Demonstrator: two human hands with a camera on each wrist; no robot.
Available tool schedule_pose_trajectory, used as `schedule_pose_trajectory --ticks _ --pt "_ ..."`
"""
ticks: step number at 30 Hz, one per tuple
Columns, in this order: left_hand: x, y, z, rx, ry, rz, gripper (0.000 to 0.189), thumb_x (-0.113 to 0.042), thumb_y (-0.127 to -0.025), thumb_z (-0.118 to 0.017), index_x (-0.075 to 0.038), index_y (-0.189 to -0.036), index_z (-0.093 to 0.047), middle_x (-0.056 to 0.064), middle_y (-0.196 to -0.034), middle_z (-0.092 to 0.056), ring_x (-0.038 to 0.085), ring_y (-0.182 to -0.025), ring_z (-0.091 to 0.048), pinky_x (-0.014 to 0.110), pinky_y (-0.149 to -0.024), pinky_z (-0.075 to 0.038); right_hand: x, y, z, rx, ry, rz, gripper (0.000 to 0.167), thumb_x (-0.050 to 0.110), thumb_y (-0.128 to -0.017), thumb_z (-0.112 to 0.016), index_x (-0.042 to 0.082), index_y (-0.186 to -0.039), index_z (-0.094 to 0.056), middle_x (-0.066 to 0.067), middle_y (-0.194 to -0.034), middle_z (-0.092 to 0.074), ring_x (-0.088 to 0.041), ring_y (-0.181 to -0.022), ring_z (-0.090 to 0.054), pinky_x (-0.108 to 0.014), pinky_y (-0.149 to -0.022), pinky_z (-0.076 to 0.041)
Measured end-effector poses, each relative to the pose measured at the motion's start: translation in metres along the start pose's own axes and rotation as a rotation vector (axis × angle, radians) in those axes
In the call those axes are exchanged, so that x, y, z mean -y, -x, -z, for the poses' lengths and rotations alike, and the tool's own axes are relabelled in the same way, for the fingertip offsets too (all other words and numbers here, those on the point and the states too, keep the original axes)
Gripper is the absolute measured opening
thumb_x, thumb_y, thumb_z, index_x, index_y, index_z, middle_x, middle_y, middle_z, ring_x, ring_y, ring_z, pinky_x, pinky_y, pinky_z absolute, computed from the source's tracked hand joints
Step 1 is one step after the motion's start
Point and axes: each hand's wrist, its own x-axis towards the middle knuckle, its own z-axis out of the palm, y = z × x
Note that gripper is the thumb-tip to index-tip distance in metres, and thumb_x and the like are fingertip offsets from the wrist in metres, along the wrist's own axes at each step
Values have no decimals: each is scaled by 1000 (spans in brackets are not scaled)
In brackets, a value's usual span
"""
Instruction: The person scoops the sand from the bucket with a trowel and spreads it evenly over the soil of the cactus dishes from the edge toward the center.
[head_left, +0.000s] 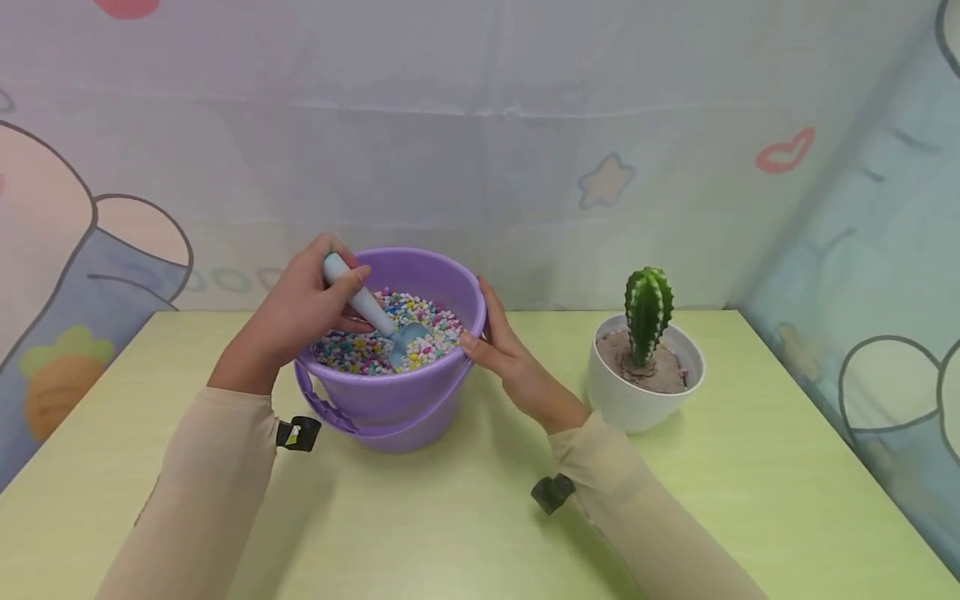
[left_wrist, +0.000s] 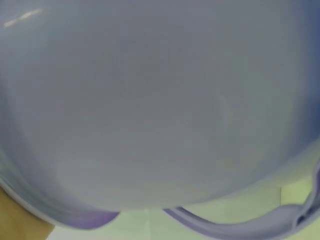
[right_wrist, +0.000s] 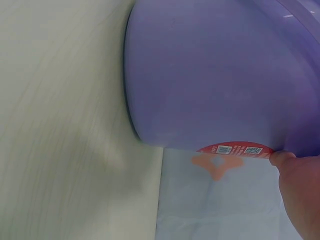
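Observation:
A purple bucket [head_left: 401, 400] stands on the table, holding many small multicoloured pebbles [head_left: 356, 354]. My left hand [head_left: 303, 292] grips the pale blue handle of a small shovel [head_left: 363, 307], whose blade is partly sunk in the pebbles. On the bucket's right side, my right hand [head_left: 517, 362] holds the rim between thumb and fingers. The bucket's wall [left_wrist: 150, 100] fills most of the left wrist view, hiding the shovel there. In the right wrist view, a finger of the right hand [right_wrist: 299, 187] touches the bucket beside a red label [right_wrist: 237, 149].
To the right, a white pot [head_left: 637, 400] holds a green cactus [head_left: 648, 317] in brownish filling. The light yellow-green table [head_left: 420, 533] ends at a printed cloth backdrop [head_left: 480, 183]. The bucket's purple carrying handle [head_left: 420, 421] hangs down in front.

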Motion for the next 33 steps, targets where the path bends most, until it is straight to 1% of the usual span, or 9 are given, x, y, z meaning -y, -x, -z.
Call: schedule_pose_trajectory --ticks 2,4,10,15,20,23,33 --pt "1 2 1 18 9 -46 26 -20 -105 -48 2 -110 -35 32 -100 -62 36 -81 -71 47 -72 -57 0 0 0 2 -6 -6 81 20 -97 -46 18 -157 7 -5 -163 5 -20 -147 -8 -46 -115 -17" --pt "2 3 1 21 21 -61 25 -20 -105 -49 2 -108 -36 32 -98 -63 36 -80 -71 48 -72 -57 0 -1 -1 5 -10 -8 81 19 -97 -46 18 -157 8 -5 -163 6 -20 -147 -8 -47 -115 -17" --pt "3 1 0 7 58 -54 27 -19 -104 -52 3 -108 -36 33 -100 -60 36 -80 -71 49 -72 -57 -1 -2 0 -4 -15 -9 80 21 -97 -47 20 -158 6 -3 -163 5 -19 -146 -8 -47 -116 -16" --pt "3 1 -1 -6 48 -52 25 -18 -104 -51 3 -107 -36 32 -99 -60 35 -80 -71 48 -72 -57 -5 -1 -1 7 -42 -6 79 20 -98 -47 23 -158 5 0 -163 4 -19 -147 -8 -45 -116 -16" --pt "3 2 -2 -9 38 -46 25 -18 -105 -50 3 -107 -36 31 -99 -60 34 -80 -71 48 -72 -57 -7 0 1 8 -67 7 79 18 -98 -48 20 -158 4 -4 -163 2 -24 -147 -11 -46 -115 -19" --pt "2 2 -2 -11 33 -46 26 -19 -105 -50 3 -108 -37 31 -100 -60 34 -81 -71 47 -72 -58 -6 -1 2 11 -73 10 79 16 -98 -47 20 -158 4 -4 -163 2 -25 -147 -12 -47 -115 -21" --pt "1 2 -3 -18 20 -58 26 -19 -105 -50 3 -108 -36 30 -101 -60 36 -82 -71 46 -71 -58 -3 0 2 14 -61 11 78 16 -99 -46 21 -158 5 -4 -163 4 -25 -147 -11 -47 -115 -20"
